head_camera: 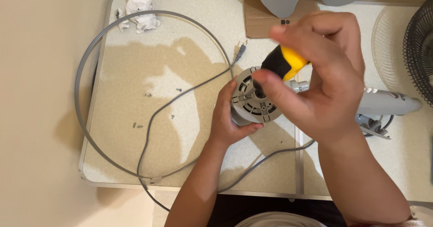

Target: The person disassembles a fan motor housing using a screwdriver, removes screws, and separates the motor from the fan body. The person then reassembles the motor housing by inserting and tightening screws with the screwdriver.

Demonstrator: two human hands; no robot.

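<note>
My right hand (322, 73) is closest, fingers curled round a yellow-and-black screwdriver (283, 64) set down into the grey motor housing (253, 98). My left hand (230, 119) cups the housing's left side; loose screws (155, 110) lie left of it.

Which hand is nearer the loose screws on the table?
Left. The left hand grips the grey motor housing, just right of the screws. The right hand holds the yellow-and-black screwdriver above the housing, farther right.
</note>
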